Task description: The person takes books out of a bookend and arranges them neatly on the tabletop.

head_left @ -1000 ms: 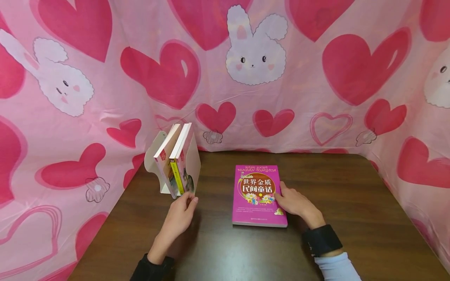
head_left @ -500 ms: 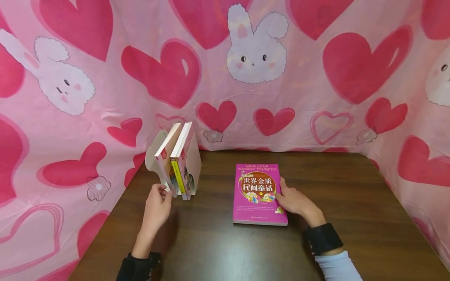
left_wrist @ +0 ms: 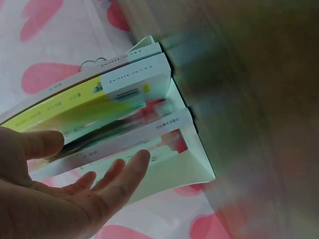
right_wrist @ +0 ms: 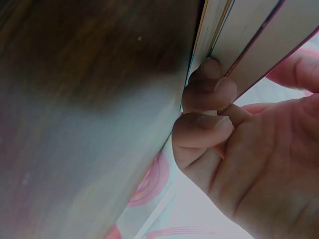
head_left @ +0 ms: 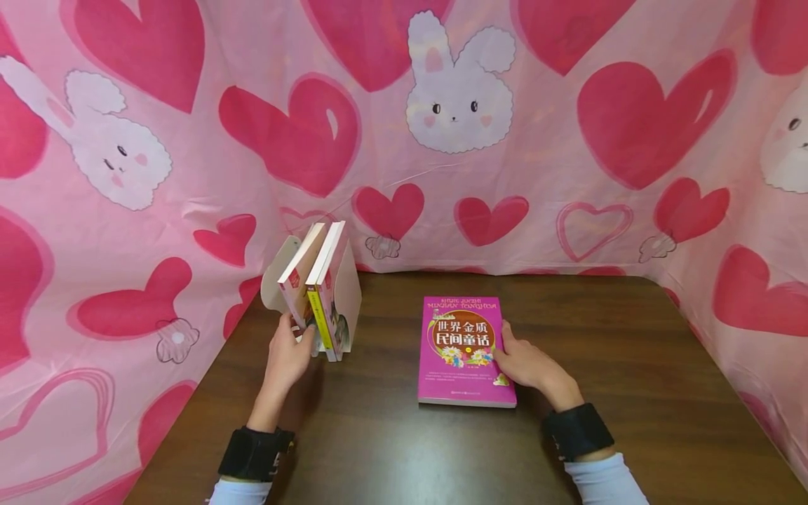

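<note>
In the head view, my left hand point(head_left: 284, 354) is at the left book point(head_left: 292, 301) of the upright row in a cream bookend point(head_left: 273, 287). Its thumb point(left_wrist: 47, 143) is on the inner side and its extended fingers point(left_wrist: 132, 172) reach along the outer side, spread around the spine. A yellow-spined book point(head_left: 320, 317) and a thinner book point(left_wrist: 132, 57) stand beside it. My right hand point(head_left: 533, 361) holds the right edge of a flat stack topped by a pink-purple book point(head_left: 467, 382). Its thumb is on the cover; curled fingers point(right_wrist: 209, 97) press the page edges.
The dark wooden table point(head_left: 391, 449) carries the bookend at the back left and the stack near its middle. Pink heart-and-rabbit cloth point(head_left: 530, 168) hangs along the back and both sides.
My left hand has moved left from the right end of the upright books to the left book, with thumb and fingers now spread around it. My right hand stays at the stack.
</note>
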The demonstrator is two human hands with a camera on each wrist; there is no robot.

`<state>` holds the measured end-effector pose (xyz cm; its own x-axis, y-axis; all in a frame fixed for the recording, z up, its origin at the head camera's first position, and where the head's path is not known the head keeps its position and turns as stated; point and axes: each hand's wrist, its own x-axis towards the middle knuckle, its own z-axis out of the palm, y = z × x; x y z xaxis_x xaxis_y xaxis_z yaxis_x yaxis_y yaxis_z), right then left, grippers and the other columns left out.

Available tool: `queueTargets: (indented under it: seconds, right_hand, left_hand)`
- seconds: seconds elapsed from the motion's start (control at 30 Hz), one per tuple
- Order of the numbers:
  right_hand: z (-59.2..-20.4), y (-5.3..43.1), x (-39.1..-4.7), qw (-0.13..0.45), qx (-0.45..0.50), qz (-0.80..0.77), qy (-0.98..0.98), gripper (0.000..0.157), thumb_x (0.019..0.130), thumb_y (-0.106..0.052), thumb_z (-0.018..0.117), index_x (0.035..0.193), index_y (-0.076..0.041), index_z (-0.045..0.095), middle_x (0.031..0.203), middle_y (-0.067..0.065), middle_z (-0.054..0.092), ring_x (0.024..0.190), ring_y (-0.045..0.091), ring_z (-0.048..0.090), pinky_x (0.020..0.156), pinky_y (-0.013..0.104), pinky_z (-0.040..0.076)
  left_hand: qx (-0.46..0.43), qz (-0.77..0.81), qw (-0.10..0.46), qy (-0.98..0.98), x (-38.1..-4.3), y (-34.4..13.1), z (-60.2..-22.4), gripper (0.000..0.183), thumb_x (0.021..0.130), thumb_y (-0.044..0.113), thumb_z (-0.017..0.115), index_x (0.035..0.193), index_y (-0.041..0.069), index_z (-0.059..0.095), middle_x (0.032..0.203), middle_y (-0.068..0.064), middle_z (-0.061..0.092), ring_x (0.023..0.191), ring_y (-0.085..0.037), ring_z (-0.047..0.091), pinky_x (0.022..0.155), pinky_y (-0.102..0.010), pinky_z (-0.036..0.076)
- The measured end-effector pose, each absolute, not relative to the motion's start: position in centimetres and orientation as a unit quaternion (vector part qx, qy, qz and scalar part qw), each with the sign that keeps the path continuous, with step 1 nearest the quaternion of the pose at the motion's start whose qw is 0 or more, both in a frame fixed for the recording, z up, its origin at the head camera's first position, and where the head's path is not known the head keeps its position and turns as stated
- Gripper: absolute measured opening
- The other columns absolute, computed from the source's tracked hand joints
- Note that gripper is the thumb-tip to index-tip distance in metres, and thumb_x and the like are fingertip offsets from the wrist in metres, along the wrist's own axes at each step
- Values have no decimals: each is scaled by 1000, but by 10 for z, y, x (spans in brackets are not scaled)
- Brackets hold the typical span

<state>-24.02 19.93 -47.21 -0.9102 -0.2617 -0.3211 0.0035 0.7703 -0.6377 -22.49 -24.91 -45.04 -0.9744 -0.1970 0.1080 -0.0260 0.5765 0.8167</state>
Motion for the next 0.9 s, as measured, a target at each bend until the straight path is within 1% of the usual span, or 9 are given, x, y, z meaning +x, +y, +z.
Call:
queueTargets:
  seconds: [0.1, 0.17, 0.37, 0.47, 0.63, 0.8, 0.87, 0.9]
  right_hand:
    - [-472, 200, -241, 202, -68, -335, 918, 92, 107, -43, 53, 163, 10, 3, 140, 31, 51, 111, 35, 57, 96, 61, 47]
    - [-472, 200, -240, 204, -65, -336, 917, 91, 108, -42, 53, 163, 9, 3, 139, 30, 52, 111, 34, 57, 96, 60, 47]
    - [-470, 198, -239, 205, -64, -338, 916, 90, 108, -40, 53, 163, 10, 3, 137, 29, 53, 110, 34, 57, 95, 59, 47]
    - [-469, 197, -238, 203, -65, -337, 917, 90, 108, -39, 54, 163, 10, 3, 137, 29, 53, 110, 34, 57, 95, 59, 48]
    - [-470, 198, -239, 205, -63, -336, 917, 90, 108, -39, 53, 163, 10, 2, 135, 28, 53, 111, 34, 57, 95, 60, 47]
    - [-472, 199, -240, 208, -59, -336, 917, 90, 108, -40, 54, 164, 8, 2, 133, 26, 54, 109, 33, 57, 93, 56, 48]
    - [-472, 199, -240, 210, -60, -337, 916, 91, 107, -41, 54, 164, 8, 2, 131, 25, 54, 107, 33, 57, 92, 55, 49]
    - [-472, 199, -240, 210, -61, -337, 916, 91, 107, -41, 54, 163, 9, 2, 131, 26, 54, 107, 33, 57, 92, 55, 49]
  left_hand:
    - [69, -457, 88, -882, -233, -249, -451, 63, 108, 25, 55, 160, -1, 27, 155, -32, 43, 136, -52, 49, 104, -66, 46]
    - [70, -453, 91, -884, -238, -249, -451, 63, 108, 26, 55, 159, -1, 30, 154, -32, 45, 134, -52, 52, 103, -66, 47]
    - [62, -441, 112, -888, -250, -251, -457, 54, 107, 25, 58, 150, -5, 45, 142, -33, 57, 120, -51, 62, 98, -66, 51]
    - [59, -441, 129, -886, -254, -252, -459, 51, 107, 24, 59, 147, -5, 49, 137, -32, 61, 116, -50, 65, 94, -65, 53]
    - [54, -437, 134, -888, -255, -252, -458, 49, 108, 23, 58, 146, -6, 50, 135, -32, 62, 114, -49, 66, 92, -64, 54]
    - [52, -433, 136, -889, -252, -251, -458, 47, 109, 19, 56, 145, -9, 50, 135, -35, 61, 115, -50, 65, 94, -64, 53]
    - [53, -429, 137, -891, -250, -251, -458, 47, 109, 19, 56, 145, -10, 50, 135, -35, 61, 115, -49, 65, 93, -63, 54]
    - [55, -428, 136, -892, -248, -251, -458, 46, 109, 19, 56, 145, -10, 51, 134, -35, 62, 112, -49, 66, 90, -60, 55]
